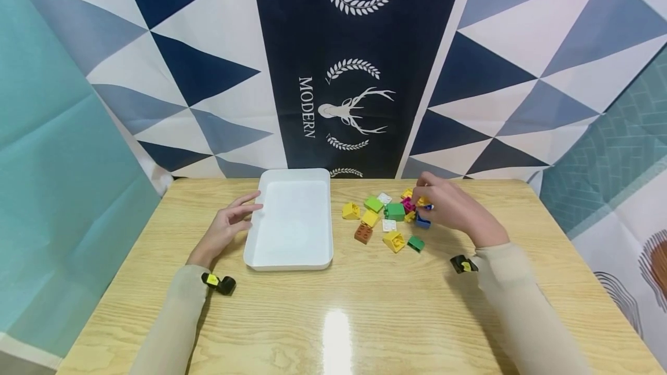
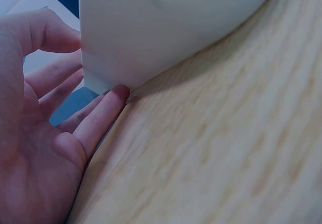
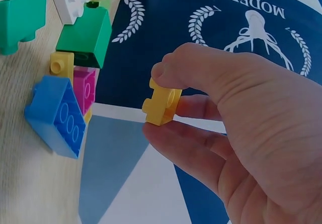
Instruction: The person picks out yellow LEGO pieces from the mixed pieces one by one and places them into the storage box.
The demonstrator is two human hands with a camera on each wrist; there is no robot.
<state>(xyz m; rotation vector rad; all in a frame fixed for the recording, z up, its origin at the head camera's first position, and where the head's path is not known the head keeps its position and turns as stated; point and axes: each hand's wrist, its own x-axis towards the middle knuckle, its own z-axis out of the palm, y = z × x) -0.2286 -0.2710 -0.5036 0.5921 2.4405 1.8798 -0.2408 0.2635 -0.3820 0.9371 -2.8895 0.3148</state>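
A white tray (image 1: pixel 294 219) lies on the wooden table, with my left hand (image 1: pixel 221 233) at its left side. In the left wrist view, relaxed fingers (image 2: pixel 100 121) touch the outer wall of the tray (image 2: pixel 151 32) near its corner. My right hand (image 1: pixel 450 207) is over the right end of a scatter of toy building bricks. Between thumb and fingers it pinches a small yellow building brick (image 3: pixel 162 103), studs showing, held apart from the others. Nearest to it are a blue brick (image 3: pixel 58 116), a magenta brick (image 3: pixel 84 88) and a green brick (image 3: pixel 88 36).
Right of the tray lie more bricks: a brown one (image 1: pixel 363 233), a lime one (image 1: pixel 373 204), a small dark green one (image 1: pixel 416 243), plus several yellow and white ones. A patterned cloth (image 1: pixel 359 45) hangs behind the table's back edge.
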